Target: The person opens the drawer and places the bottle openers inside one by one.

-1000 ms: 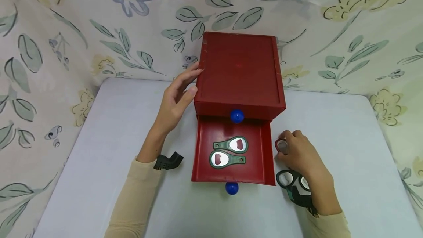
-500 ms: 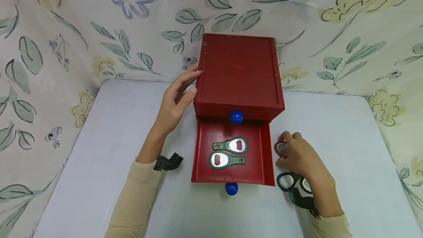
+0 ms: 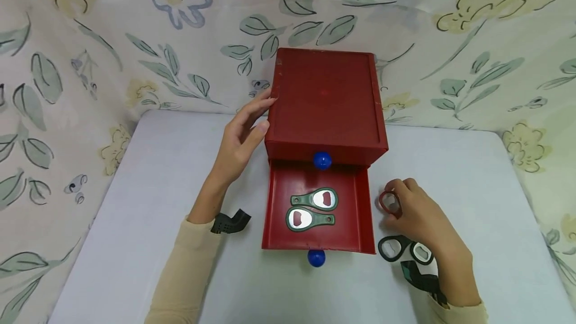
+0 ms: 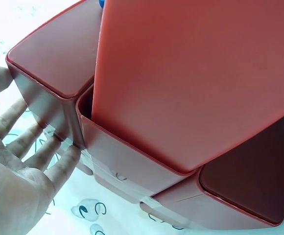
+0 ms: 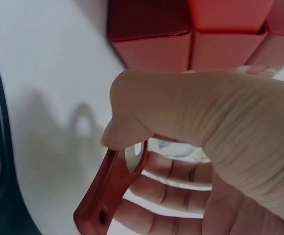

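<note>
My right hand (image 3: 423,219) pinches a red bottle opener (image 5: 105,191) between thumb and fingers, right of the open drawer (image 3: 348,234). In the right wrist view its handle points down to the left, and the thumb partly covers its metal head. Two green bottle openers, one with its handle to the left (image 3: 306,199) and one with its handle to the right (image 3: 321,219), lie inside the drawer. My left hand (image 3: 236,146) rests its fingers, fairly straight, against the left side of the red drawer cabinet (image 3: 326,101); the left wrist view shows the fingertips along that side.
Two dark bottle openers, one at the left (image 3: 390,248) and one nearer the wrist (image 3: 422,253), lie on the white table (image 3: 166,164) below my right hand. Blue knobs stick out from the upper drawer (image 3: 322,160) and lower drawer (image 3: 316,258). Flowered cloth (image 3: 180,54) hangs behind.
My right hand has shifted slightly right and toward me, holding the red bottle opener, and more of the dark bottle openers shows. My left hand stays at the cabinet.
</note>
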Motion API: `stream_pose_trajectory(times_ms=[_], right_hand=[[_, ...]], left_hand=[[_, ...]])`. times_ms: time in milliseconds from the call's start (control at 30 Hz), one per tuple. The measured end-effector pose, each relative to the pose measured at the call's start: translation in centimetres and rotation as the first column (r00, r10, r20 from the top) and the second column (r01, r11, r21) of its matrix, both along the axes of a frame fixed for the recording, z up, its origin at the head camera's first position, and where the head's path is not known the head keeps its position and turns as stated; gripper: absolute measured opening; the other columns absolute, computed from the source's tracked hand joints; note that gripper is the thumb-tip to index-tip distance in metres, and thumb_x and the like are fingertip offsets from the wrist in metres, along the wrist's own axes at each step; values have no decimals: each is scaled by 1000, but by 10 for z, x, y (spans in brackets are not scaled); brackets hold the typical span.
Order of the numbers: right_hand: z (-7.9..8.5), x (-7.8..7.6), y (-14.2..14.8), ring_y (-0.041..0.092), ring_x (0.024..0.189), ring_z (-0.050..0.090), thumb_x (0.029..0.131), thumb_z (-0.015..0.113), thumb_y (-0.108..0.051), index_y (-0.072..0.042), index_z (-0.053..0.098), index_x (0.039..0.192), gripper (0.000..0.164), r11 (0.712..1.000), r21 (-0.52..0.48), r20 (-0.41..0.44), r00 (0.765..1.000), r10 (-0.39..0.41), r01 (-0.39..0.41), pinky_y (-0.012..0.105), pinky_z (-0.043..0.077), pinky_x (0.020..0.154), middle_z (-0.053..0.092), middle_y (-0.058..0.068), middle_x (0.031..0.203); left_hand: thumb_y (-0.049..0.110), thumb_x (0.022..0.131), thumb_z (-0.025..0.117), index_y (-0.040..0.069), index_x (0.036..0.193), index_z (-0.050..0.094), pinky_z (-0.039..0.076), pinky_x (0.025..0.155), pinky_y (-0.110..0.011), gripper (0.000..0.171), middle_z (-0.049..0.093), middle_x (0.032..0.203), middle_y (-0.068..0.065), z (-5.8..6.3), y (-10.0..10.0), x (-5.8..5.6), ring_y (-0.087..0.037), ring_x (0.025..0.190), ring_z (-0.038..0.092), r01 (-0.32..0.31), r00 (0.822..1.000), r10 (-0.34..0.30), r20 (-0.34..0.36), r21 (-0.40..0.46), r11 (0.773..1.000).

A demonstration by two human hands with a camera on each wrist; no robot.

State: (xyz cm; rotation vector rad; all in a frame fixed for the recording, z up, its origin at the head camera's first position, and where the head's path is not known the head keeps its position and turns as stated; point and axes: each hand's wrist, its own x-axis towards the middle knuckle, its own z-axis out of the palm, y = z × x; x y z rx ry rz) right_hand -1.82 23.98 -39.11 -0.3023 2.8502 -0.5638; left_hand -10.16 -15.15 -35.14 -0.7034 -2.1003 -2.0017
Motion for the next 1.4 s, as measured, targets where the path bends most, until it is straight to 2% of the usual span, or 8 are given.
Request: stream_pose_trajectory(times_ms=[300, 433, 567, 667, 867, 1100, 1300, 1400], right_hand=[[25, 12, 2, 20, 88, 62, 71, 88, -7, -8, 61, 128, 63, 997, -59, -60, 997, 39, -42, 25, 58, 65, 61, 17, 121], [35, 18, 2, 15, 86, 64, 72, 89, -7, -12, 61, 130, 64, 994, -66, -90, 992, 85, -91, 20, 57, 65, 61, 12, 123], [47, 24, 2, 7, 84, 62, 72, 86, -3, -15, 63, 128, 62, 984, -71, -184, 971, 150, -165, 20, 59, 65, 62, 6, 120], [58, 28, 3, 2, 81, 60, 71, 84, 0, -16, 64, 127, 62, 976, -68, -259, 949, 181, -205, 15, 58, 66, 62, 2, 118], [78, 31, -3, -3, 80, 63, 71, 86, 0, -17, 65, 128, 63, 966, -80, -307, 928, 210, -246, 5, 54, 69, 61, -2, 121], [94, 33, -21, 4, 84, 68, 66, 96, -7, -19, 66, 133, 75, 953, -49, -321, 908, 270, -300, 15, 59, 63, 64, 2, 129], [103, 34, -35, 2, 85, 66, 71, 92, -6, -19, 67, 132, 67, 934, -19, -333, 883, 331, -357, 17, 59, 63, 64, 1, 131], [108, 33, -42, 0, 86, 64, 73, 90, -6, -20, 67, 133, 66, 922, -7, -332, 870, 364, -388, 16, 58, 63, 63, 0, 129]], left_hand=[[11, 105, 49, 1, 152, 52, 42, 127, -37, 48, 42, 170, 0, -1, -1, 0, -22, 155, 45, -3, 1000, 3, -2, -2, 1000], [10, 105, 50, 1, 152, 52, 40, 129, -38, 47, 42, 170, -2, 0, 1, -1, -23, 155, 45, 10, 1000, -10, -9, 5, 1000], [9, 104, 49, 0, 152, 52, 39, 130, -40, 48, 42, 169, -2, 0, 2, -2, -22, 155, 45, 14, 1000, -13, -14, 9, 1000], [9, 104, 49, 0, 152, 51, 39, 130, -44, 48, 42, 169, -1, 0, 2, -2, -22, 155, 45, 13, 1000, -13, -16, 7, 1000], [9, 104, 48, 0, 152, 51, 40, 129, -45, 48, 42, 169, -2, -2, 1, -2, -22, 155, 45, 8, 1000, -8, -9, 7, 1000], [9, 105, 48, 0, 152, 51, 40, 129, -44, 48, 42, 169, -1, -3, 0, -2, -22, 155, 45, 8, 1000, -8, -8, 10, 1000], [9, 104, 49, 0, 152, 51, 40, 129, -39, 48, 42, 169, -2, -2, 1, -2, -22, 155, 45, 9, 1000, -9, -11, 13, 1000], [9, 104, 48, -1, 151, 52, 40, 129, -42, 48, 42, 169, -2, -3, 1, -2, -22, 155, 45, 6, 1000, -6, -11, 12, 1000]])
